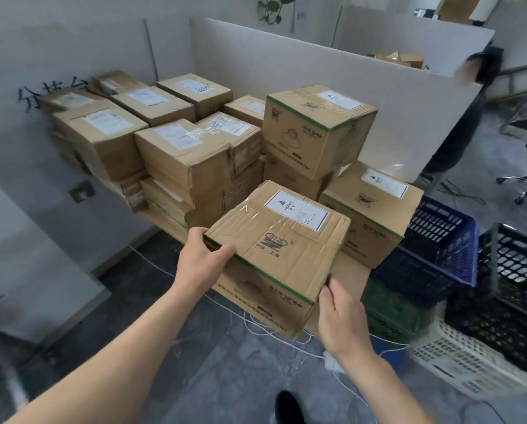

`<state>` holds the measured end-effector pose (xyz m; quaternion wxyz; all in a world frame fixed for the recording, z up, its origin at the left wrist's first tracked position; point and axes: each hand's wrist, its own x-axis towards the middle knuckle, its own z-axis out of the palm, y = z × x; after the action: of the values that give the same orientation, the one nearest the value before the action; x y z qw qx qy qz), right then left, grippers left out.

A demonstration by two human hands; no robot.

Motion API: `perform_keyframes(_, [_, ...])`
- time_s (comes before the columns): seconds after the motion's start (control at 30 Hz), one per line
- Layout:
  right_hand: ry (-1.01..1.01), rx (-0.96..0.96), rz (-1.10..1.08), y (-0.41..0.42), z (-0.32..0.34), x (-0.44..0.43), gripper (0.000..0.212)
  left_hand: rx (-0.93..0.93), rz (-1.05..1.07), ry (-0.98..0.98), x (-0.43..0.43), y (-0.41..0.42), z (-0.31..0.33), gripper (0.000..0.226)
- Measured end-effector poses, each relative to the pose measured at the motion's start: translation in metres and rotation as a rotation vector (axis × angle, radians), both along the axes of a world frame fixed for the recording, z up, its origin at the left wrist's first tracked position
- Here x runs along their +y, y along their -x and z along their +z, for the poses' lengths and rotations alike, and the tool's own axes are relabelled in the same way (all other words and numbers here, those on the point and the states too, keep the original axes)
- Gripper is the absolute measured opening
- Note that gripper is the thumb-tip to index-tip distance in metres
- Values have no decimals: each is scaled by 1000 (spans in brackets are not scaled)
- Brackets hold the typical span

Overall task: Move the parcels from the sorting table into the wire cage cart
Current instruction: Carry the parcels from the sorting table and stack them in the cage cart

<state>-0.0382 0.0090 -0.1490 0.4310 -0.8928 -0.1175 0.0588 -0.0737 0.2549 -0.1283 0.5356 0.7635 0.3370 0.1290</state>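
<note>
A brown cardboard parcel (282, 243) with a white "HEAVY" label and a green stripe sits at the near edge of the sorting table (351, 272). My left hand (202, 258) grips its left top corner, thumb over the top edge. My right hand (341, 318) grips its near right corner. Several more labelled parcels (192, 154) are stacked on the table behind it, with a tall one (317, 130) at the middle and another (372, 209) at the right. The wire cage cart is not in view.
Stacked plastic crates stand right of the table: blue (439, 246), black (519, 270), green (390, 313) and white (470, 359). White cables (256, 324) trail on the grey floor below. A white partition (332, 75) backs the table. A person (482, 71) stands beyond it.
</note>
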Motion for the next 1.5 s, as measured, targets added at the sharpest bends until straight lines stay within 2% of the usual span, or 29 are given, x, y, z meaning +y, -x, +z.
perform_keyframes(0.17, [116, 120, 165, -11, -14, 0, 20, 95, 41, 49, 3, -7, -23, 46])
perform_keyframes(0.3, [192, 142, 265, -31, -7, 0, 15, 90, 109, 83, 7, -23, -29, 63])
perform_keyframes(0.37, [283, 74, 266, -49, -6, 1, 22, 90, 156, 118, 8, -30, -30, 65])
perform_keyframes(0.43, [340, -8, 268, -70, -5, 1, 10, 96, 197, 136, 9, -36, -34, 54])
perform_keyframes(0.53, [353, -88, 256, -110, 1, 6, 3, 85, 260, 155, 7, -44, -39, 46])
perform_keyframes(0.57, [343, -111, 251, -125, 2, 9, 10, 96, 276, 166, 5, -45, -40, 47])
perform_keyframes(0.67, [391, -131, 283, -164, 7, 24, 48, 106, 344, 187, -1, -43, -46, 46])
perform_keyframes(0.77, [471, -30, 364, -192, 8, 45, 62, 140, 350, 238, -9, -38, -54, 69])
perform_keyframes(0.9, [563, 101, 421, -208, 8, 67, 84, 179, 327, 253, -22, -34, -57, 64])
perform_keyframes(0.97, [566, 110, 442, -209, 7, 76, 85, 169, 364, 256, -23, -29, -59, 64])
perform_keyframes(1.07, [554, 131, 504, -201, 5, 90, 70, 179, 392, 257, -20, -14, -59, 71])
perform_keyframes(1.23, [578, 97, 579, -163, 3, 120, 84, 245, 441, 214, -8, 27, -62, 84])
perform_keyframes(1.5, [605, 56, 718, -61, 1, 171, 73, 265, 553, 224, 17, 138, -72, 91])
